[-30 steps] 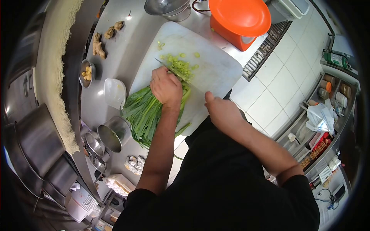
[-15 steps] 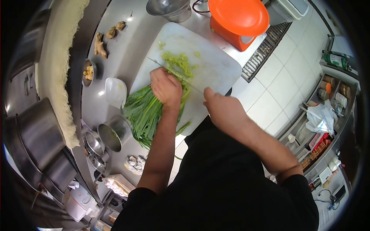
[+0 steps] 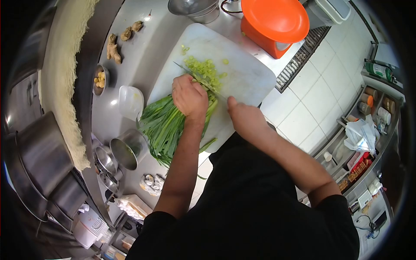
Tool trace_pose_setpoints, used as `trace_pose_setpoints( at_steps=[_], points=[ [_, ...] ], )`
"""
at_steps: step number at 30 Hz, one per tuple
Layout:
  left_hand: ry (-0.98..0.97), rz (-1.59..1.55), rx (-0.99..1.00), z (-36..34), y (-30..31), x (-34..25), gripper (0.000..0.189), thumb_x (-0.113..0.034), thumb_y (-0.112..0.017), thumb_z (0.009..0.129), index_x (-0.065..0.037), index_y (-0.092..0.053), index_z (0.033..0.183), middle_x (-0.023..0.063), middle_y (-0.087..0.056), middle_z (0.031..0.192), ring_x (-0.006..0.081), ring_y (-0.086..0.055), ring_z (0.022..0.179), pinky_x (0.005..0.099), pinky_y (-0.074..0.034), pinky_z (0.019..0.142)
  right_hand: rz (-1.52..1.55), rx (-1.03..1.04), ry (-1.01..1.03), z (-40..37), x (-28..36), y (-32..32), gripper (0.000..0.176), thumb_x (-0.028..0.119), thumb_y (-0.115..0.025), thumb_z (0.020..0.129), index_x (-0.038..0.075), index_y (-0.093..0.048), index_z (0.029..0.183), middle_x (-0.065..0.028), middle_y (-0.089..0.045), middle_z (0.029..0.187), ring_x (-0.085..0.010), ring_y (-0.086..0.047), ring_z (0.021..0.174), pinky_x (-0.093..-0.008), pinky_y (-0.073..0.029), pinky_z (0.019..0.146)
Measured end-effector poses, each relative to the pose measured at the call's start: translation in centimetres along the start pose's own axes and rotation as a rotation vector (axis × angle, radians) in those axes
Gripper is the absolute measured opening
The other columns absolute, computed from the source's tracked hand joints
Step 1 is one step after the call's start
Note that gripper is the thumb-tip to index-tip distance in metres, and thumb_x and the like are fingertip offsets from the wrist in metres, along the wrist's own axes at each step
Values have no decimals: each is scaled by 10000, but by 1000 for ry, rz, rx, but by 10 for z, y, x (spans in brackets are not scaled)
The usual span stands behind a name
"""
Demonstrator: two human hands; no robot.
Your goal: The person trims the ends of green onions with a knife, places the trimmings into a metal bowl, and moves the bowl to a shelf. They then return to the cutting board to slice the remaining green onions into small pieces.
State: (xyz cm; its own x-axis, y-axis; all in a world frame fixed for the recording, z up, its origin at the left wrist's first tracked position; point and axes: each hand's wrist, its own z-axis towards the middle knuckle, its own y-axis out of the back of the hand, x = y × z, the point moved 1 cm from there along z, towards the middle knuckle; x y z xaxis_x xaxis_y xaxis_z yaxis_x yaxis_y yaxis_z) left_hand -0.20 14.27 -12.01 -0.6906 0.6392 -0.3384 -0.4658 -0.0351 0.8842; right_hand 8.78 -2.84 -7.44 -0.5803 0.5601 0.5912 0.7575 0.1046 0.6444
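On the white cutting board [image 3: 247,73] lies a bundle of green onions [image 3: 162,125], its leaves hanging over the board's lower left edge. My left hand [image 3: 190,96] is closed over the stalks near their cut ends. A knife [image 3: 206,83] crosses the stalks just beyond my left fingers, its tip toward the upper left. Its handle is hidden inside my right hand [image 3: 248,119], which is wrapped round it. Chopped green onion [image 3: 203,68] is heaped along the far side of the blade.
An orange scale [image 3: 275,19] and a metal bowl [image 3: 193,6] stand beyond the board. To the left are ginger [image 3: 113,50], a small bowl [image 3: 100,79] of yellow pieces, a clear plastic container [image 3: 131,102] and a metal pot [image 3: 128,149].
The view has shifted slightly. The knife has moved a little against the stalks, and the chopped heap beside the blade looks slightly larger. Both hands keep their hold.
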Motion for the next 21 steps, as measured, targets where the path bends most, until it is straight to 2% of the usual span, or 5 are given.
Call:
trace_pose_setpoints(
  at_steps=[3,7,10,15,21],
  points=[
    [24,12,8,0,1,-1,142,-72,-554,895,-45,-602,1026,156,-632,1014,407,-622,983,530,-473,847,37,1,28,38,6,2,148,58,-520,990,-4,-516,1124,-239,-753,912,-438,-760,873,-531,-603,749],
    [20,-5,-4,-2,0,-1,140,-85,-552,898,-49,-596,1026,157,-616,1022,410,-610,969,525,-468,836,6,-9,66,43,8,20,168,102,-534,1023,-8,-526,1149,-237,-755,922,-439,-757,871,-541,-596,750],
    [23,-5,-32,-3,2,1,134,-87,-549,901,-47,-584,1023,164,-601,1024,415,-599,954,526,-459,828,39,10,29,3,21,51,165,127,-562,1032,-7,-526,1120,-236,-751,903,-436,-755,848,-539,-595,734],
    [46,-41,-34,-3,1,0,126,-72,-545,900,-38,-568,1020,175,-595,1030,424,-592,951,531,-451,824,13,23,-3,-53,22,54,154,124,-597,1026,4,-515,1077,-227,-734,836,-427,-747,764,-516,-594,667],
    [31,-31,-24,-4,0,2,130,-68,-547,901,-39,-571,1026,177,-598,1023,425,-593,950,528,-454,824,-16,57,-26,-74,18,52,160,108,-617,1013,6,-508,1070,-223,-724,799,-415,-743,724,-510,-589,637]
  ],
)
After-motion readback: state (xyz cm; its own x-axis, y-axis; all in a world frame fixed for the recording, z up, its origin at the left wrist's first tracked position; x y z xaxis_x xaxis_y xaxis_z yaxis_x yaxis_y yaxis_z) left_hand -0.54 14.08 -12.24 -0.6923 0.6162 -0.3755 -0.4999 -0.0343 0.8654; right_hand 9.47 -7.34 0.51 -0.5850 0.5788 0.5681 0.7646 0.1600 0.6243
